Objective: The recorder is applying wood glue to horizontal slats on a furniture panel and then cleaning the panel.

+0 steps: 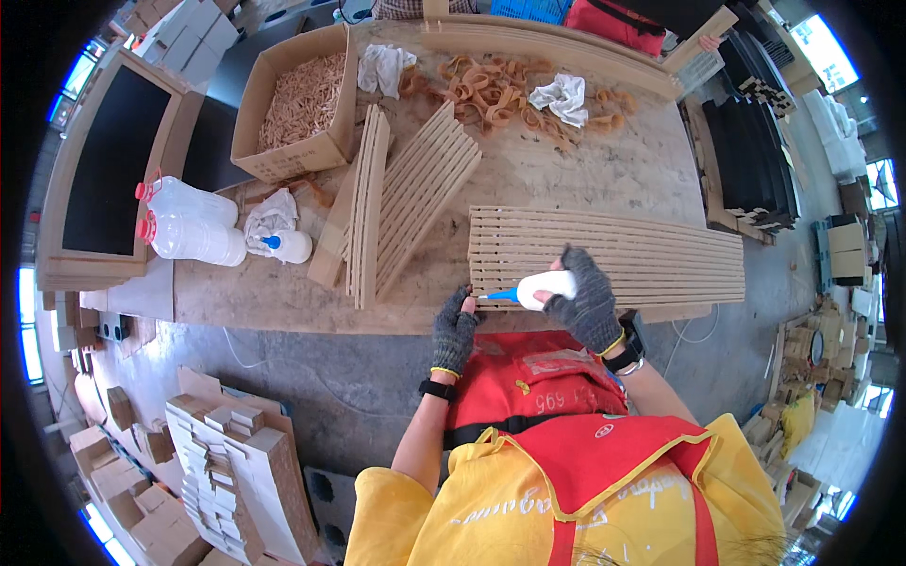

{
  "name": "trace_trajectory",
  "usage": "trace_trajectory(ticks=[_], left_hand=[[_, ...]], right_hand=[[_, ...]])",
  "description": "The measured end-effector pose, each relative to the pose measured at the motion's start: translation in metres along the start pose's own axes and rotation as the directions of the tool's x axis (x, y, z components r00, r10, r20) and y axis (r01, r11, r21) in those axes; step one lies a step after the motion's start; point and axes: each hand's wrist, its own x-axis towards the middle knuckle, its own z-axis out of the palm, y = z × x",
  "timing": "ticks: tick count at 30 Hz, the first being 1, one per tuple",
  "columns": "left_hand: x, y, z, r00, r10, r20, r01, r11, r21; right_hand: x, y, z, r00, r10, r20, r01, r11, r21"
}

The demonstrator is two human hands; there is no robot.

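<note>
My right hand, in a dark grey fingerless glove, is wrapped around a white squeeze bottle with a blue nozzle. The bottle lies tilted, its nozzle tip pointing left at the ends of a row of wooden strips. These strips lie side by side on the table with holes or notches along them. My left hand, gloved the same way, has its fingers and thumb closed at the left end of the nearest strip, close beside the nozzle tip. Its grip is partly hidden.
On the wooden table stand a cardboard box of small wooden dowels, two clear jugs, a second squeeze bottle and more slatted strips. Brown bands and white rags lie farther back. Another person's hand shows far right.
</note>
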Motion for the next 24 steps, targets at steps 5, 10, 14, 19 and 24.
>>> trace_trajectory(ticks=[5, 10, 14, 19, 24], left_hand=[[0.002, -0.004, -0.002, 0.998, 0.06, -0.002, -0.06, 0.997, 0.047], [0.001, -0.002, -0.002, 0.998, 0.057, 0.013, -0.057, 0.997, 0.055], [0.005, -0.012, -0.005, 1.0, 0.022, -0.005, -0.021, 0.992, 0.126], [0.003, -0.003, -0.003, 1.0, 0.001, -0.003, 0.0, 0.995, 0.099], [0.003, -0.007, -0.007, 1.0, 0.027, 0.005, -0.027, 0.991, 0.13]], right_hand=[[-0.024, 0.047, 0.004, 0.93, 0.358, -0.085, -0.343, 0.927, 0.153], [-0.036, 0.065, 0.011, 0.906, 0.4, -0.137, -0.358, 0.899, 0.254], [-0.038, 0.057, 0.02, 0.888, 0.423, -0.182, -0.356, 0.881, 0.31], [-0.031, 0.032, 0.017, 0.889, 0.372, -0.267, -0.342, 0.927, 0.153], [-0.024, 0.005, 0.012, 0.947, 0.213, -0.241, -0.21, 0.977, 0.036]])
